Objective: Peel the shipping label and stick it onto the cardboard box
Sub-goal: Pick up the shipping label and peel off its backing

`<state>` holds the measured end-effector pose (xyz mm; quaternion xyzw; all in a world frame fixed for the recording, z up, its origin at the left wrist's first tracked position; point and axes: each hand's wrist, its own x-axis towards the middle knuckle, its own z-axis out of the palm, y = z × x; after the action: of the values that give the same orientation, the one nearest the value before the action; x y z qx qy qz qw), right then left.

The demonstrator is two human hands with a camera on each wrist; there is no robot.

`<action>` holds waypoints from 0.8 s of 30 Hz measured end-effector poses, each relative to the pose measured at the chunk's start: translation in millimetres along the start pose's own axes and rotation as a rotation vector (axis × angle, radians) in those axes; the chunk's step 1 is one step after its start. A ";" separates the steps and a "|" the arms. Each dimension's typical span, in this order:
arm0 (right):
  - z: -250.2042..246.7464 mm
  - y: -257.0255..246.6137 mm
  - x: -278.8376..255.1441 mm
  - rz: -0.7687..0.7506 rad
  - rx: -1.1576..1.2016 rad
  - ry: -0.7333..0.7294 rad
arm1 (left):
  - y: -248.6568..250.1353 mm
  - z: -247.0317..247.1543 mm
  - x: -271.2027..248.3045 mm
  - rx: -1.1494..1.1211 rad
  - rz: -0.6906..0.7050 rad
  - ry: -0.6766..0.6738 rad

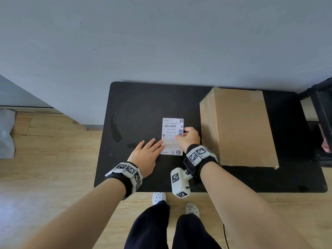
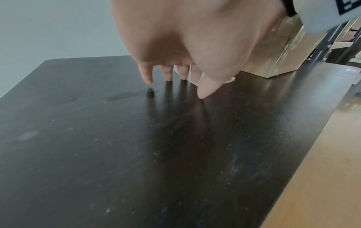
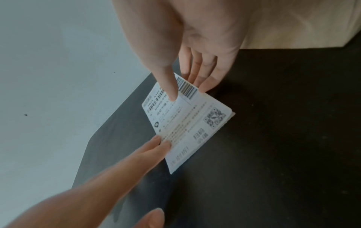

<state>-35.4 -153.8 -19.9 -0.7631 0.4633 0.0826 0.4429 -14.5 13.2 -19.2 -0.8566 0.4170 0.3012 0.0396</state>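
A white shipping label (image 1: 172, 136) with barcodes lies flat on the black table (image 1: 140, 105), just left of the brown cardboard box (image 1: 239, 128). My left hand (image 1: 152, 146) is flat with straight fingers, its fingertips (image 3: 163, 143) pressing the label's left edge. My right hand (image 1: 186, 135) sits at the label's right edge. In the right wrist view the thumb presses on the label (image 3: 191, 126) beside the barcode while the fingers (image 3: 205, 80) curl at the edge, pinching it. The left wrist view shows the left hand (image 2: 171, 77) over the table, with the box (image 2: 273, 61) beyond.
The table's far edge meets a grey wall (image 1: 161, 42). A black rack (image 1: 321, 114) stands close to the table's right end. Wooden floor (image 1: 53, 159) lies left and in front, with a grey bag (image 1: 6, 133) at far left. Bare tabletop (image 1: 269, 178) shows in front of the box.
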 end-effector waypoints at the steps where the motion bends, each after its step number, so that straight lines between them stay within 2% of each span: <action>1: -0.5 -0.7 0.2 0.001 0.005 -0.008 | -0.5 0.5 -0.6 0.002 0.003 0.003; 9: -0.2 -5.7 1.1 -0.042 0.029 -0.057 | -3.6 2.5 -1.2 0.008 0.014 -0.003; 16: -3.7 -12.5 6.6 -0.016 0.225 -0.080 | -4.4 2.2 -0.4 0.018 0.022 -0.016; 21: -10.6 -18.7 4.7 -0.160 0.130 -0.105 | -1.5 -2.6 -1.4 -0.011 0.007 -0.030; 24: -16.4 -23.0 -2.4 -0.240 0.084 -0.106 | 0.8 -16.7 -4.1 -0.151 -0.057 0.050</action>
<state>-23.4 -160.5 5.0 -0.7885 0.3477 0.0495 0.5050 -8.9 10.2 -3.2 -0.8760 0.3691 0.3091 -0.0271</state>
